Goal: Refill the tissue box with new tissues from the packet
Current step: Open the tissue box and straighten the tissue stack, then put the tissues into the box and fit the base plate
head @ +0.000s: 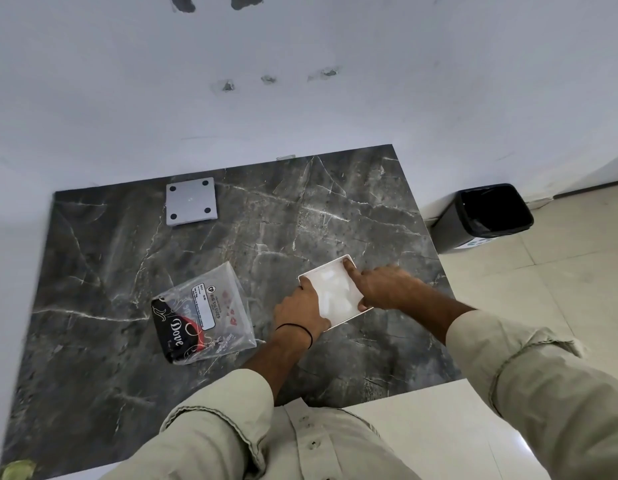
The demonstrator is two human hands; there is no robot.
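Observation:
A square white tissue box (pixel 335 292) sits open on the dark marble table (pixel 231 237), with white tissues filling it. My left hand (pixel 300 310) rests on the box's near-left edge, fingers curled over the rim. My right hand (pixel 380 285) lies along the right edge, its index finger reaching to the far corner. The clear plastic tissue packet (pixel 205 313), printed with a black and red "Dove" label, lies flattened on the table to the left of the box. A grey square lid or base with four dark pads (pixel 191 201) lies at the back left of the table.
A black waste bin (pixel 487 216) with a liner stands on the tiled floor to the right of the table. A white wall runs right behind the table. The table's right and near edges lie close to the box.

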